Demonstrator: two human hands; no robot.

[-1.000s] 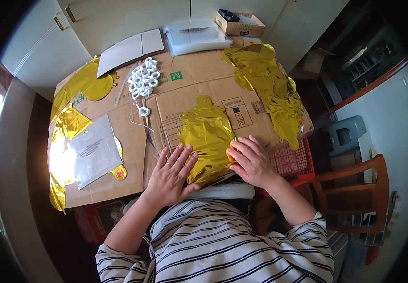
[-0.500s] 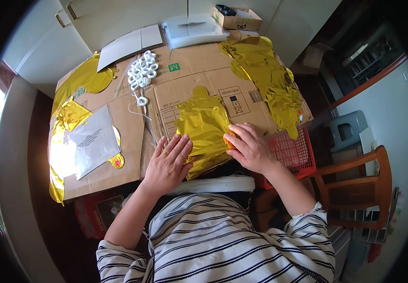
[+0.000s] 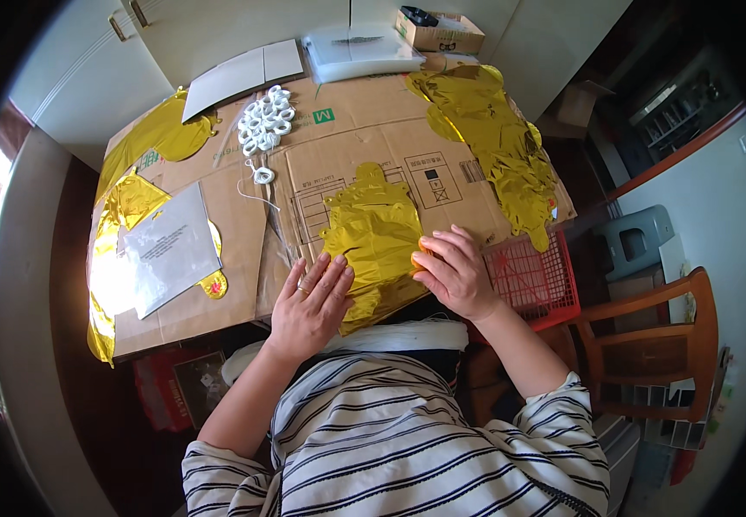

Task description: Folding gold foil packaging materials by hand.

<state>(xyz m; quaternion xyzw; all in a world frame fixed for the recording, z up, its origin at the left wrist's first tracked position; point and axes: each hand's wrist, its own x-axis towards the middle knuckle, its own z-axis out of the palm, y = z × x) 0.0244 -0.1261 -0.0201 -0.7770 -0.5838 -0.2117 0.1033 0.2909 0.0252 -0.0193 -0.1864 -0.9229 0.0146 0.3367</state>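
A flat, crinkled gold foil balloon [image 3: 377, 224] lies on the cardboard in front of me, its near end reaching the table's edge. Palm down, my left hand [image 3: 311, 302] rests on the balloon's lower left side with fingers stretched out. At the opposite side, my right hand [image 3: 455, 274] has its fingers bent and drawn together over the foil's edge. Something small and orange [image 3: 423, 247] shows between these fingers and the foil; its kind is mostly hidden by the hand.
More gold foil balloons [image 3: 485, 129] lie at the right and left of the cardboard [image 3: 347, 133]. White string coils [image 3: 265, 125] are near the middle, a clear plastic bag [image 3: 173, 250] at left. Clear sheets [image 3: 360, 56] and a small box [image 3: 440, 33] stand behind. A red basket [image 3: 532, 280] adjoins the right edge.
My right hand's fingers have bent more and risen slightly at the foil's right edge. My left hand stays flat on the balloon. The whole view has shifted a little.
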